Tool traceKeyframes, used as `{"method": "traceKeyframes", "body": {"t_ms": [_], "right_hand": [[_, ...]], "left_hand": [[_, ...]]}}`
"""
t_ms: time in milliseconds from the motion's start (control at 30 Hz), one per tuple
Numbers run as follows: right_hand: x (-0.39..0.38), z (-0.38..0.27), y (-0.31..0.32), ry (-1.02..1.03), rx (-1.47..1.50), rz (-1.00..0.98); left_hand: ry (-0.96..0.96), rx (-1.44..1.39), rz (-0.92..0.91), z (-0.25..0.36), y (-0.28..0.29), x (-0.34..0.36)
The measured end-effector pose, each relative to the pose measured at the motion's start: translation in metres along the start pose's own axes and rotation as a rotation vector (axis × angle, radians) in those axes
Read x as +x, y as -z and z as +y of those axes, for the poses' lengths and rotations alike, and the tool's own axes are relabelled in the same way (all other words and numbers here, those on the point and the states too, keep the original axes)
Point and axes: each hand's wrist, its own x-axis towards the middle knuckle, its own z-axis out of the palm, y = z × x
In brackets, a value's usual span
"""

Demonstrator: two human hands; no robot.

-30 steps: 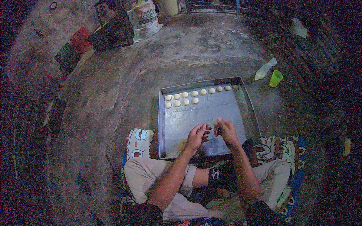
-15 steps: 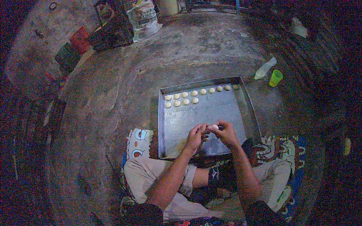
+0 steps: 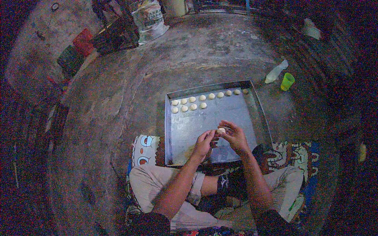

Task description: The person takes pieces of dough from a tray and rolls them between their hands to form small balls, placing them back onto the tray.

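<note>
A small pale piece of dough (image 3: 221, 130) is held up over the near part of a shallow square metal tray (image 3: 185, 139). My right hand (image 3: 237, 140) has its thumb and lower fingers closed on it, while its upper fingers are raised. Reaching in from the left, my left hand (image 3: 203, 144) pinches at the dough's left side with thumb and fingertips together. Round dough balls sit in the tray, one row along the far wall and a shorter second row, with a dough ball (image 3: 203, 105) at its right end.
A green-yellow cup (image 3: 288, 82) and a whitish plastic bag (image 3: 277, 71) lie on the concrete floor beyond the tray's right corner. A white printed sack (image 3: 149, 21) stands far left, near red and dark green containers (image 3: 82, 42). Beneath my crossed legs is a cartoon-patterned mat (image 3: 145, 151).
My right hand's upper fingers have lifted and opened a little, and the dough has shifted slightly left between my hands. The rows in the tray stay as they were.
</note>
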Motion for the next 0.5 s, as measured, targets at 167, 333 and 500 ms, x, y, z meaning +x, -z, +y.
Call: {"method": "traceKeyframes", "body": {"t_ms": [167,333,500], "right_hand": [[0.001,-0.011,0.000,-0.117,-0.198,-0.008],[0.000,-0.007,-0.004,0.141,-0.652,0.088],[-0.002,-0.006,-0.005,0.274,-0.866,0.046]], "left_hand": [[-0.009,0.008,0.006,0.000,0.000,0.000],[-0.091,0.138,-0.003,-0.002,0.005,0.002],[-0.072,0.295,0.051,0.010,0.001,-0.003]]}}
